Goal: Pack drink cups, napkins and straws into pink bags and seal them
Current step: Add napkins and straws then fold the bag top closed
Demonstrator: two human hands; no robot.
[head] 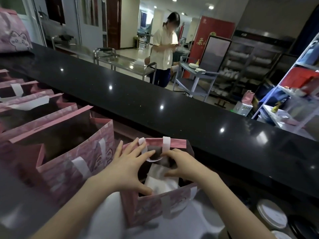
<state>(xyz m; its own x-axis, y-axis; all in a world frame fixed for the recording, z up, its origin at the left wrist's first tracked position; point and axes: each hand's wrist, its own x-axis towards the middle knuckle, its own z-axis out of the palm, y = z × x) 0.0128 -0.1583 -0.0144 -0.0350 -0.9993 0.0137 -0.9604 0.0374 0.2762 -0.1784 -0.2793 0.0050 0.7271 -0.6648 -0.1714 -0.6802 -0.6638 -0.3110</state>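
An open pink paper bag with white strap handles [155, 206] stands before a glossy black worktop [172, 104]. The left hand [127, 168] lies spread over its left rim, fingers straight. The right hand [186, 167] reaches inside over white folded napkins [162, 184], fingers bent; whether they grasp anything is unclear.

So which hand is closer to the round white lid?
Right. The right hand is over the pink bag, up and left of the round white lid; the left hand is farther left.
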